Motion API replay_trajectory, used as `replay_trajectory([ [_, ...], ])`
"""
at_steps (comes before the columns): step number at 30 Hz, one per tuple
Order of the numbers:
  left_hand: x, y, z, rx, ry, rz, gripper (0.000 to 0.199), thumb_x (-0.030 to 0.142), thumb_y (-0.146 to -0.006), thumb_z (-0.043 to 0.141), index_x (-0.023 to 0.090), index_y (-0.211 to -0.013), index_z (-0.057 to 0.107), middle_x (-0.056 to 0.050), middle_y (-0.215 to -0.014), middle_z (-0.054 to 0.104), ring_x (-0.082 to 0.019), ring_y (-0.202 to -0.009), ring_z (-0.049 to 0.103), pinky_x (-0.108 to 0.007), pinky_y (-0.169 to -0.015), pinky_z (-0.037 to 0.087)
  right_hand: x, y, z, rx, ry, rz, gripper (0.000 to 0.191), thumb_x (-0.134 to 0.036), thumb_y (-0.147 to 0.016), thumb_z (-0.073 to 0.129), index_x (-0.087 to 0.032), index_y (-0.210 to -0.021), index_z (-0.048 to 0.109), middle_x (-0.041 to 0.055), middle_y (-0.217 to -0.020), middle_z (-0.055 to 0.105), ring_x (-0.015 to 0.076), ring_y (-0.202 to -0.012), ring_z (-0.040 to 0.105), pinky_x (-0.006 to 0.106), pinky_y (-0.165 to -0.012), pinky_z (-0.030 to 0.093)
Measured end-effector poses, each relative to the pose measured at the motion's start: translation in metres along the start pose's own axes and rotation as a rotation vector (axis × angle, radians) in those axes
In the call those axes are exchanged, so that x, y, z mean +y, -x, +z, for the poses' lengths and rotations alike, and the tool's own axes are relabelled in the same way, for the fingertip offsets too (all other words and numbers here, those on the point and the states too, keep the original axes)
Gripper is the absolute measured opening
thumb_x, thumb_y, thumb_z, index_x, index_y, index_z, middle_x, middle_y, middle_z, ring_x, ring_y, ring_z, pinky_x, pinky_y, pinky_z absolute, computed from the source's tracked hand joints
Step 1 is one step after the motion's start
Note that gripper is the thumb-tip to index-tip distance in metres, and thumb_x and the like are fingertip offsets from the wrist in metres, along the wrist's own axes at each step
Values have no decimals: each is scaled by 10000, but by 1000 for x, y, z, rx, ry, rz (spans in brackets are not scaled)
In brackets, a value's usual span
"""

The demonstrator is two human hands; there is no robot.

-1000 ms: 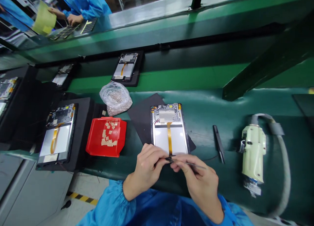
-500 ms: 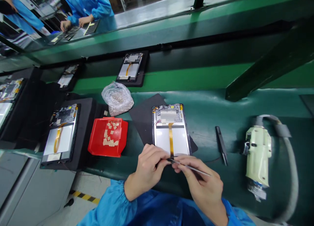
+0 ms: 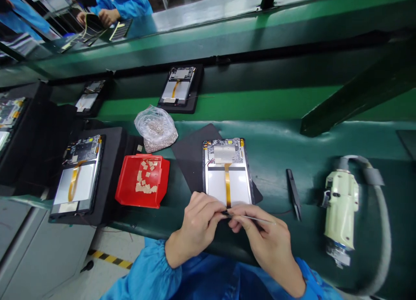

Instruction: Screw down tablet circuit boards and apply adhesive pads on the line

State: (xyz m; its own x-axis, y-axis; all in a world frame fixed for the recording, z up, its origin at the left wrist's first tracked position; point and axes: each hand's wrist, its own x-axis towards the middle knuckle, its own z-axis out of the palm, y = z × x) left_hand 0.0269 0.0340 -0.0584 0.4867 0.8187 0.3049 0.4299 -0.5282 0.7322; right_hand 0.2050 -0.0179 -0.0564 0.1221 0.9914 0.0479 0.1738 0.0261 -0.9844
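At frame centre, the right hand [image 3: 264, 239] pinches slim tweezers [image 3: 256, 219] at the lower edge of the opened tablet [image 3: 227, 161], its amber flex cable [image 3: 228, 187] already laid down the panel [image 3: 216, 185]; the left hand's [image 3: 198, 226] curled fingers hide whatever they grip.

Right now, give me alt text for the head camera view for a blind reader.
The left hand and right hand meet around a slender metal tool at the lower edge of a rectangular open tablet with an orange flex ribbon, on a green bench.

A green workbench [image 3: 276, 139] holds a red tray [image 3: 125, 194], tweezers [image 3: 293, 194].
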Motion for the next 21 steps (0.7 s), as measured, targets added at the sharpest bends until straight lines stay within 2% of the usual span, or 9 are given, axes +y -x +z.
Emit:
replay_trajectory([
  [7, -4, 2, 2, 16, 25, -5, 101, 89, -945, 611, 185, -936, 641, -40, -857, 736, -183, -792, 652, -340, -741, 423, -1, 1, -1, 22, -119, 3, 147, -104, -944, 626, -208, -931, 728, 42, -992, 755, 125, -673, 741, 211, -647, 649],
  [14, -3, 2, 1, 8, 16, -20, 99, 96, -947, 607, 187, -930, 642, -38, -842, 733, -185, -779, 649, -344, -730, 416, -1, -1, -4, -3, -84, -19, 162, -91, -949, 612, -202, -926, 729, 41, -944, 755, 114, -632, 719, 217, -631, 636],
  [21, -1, 0, 0, 4, 17, -14, 100, 89, -946, 601, 181, -928, 636, -39, -841, 730, -181, -778, 644, -336, -728, 417, 3, 0, -3, -3, -76, -48, 183, -75, -948, 610, -209, -950, 735, 45, -948, 770, 139, -676, 734, 251, -654, 645],
])
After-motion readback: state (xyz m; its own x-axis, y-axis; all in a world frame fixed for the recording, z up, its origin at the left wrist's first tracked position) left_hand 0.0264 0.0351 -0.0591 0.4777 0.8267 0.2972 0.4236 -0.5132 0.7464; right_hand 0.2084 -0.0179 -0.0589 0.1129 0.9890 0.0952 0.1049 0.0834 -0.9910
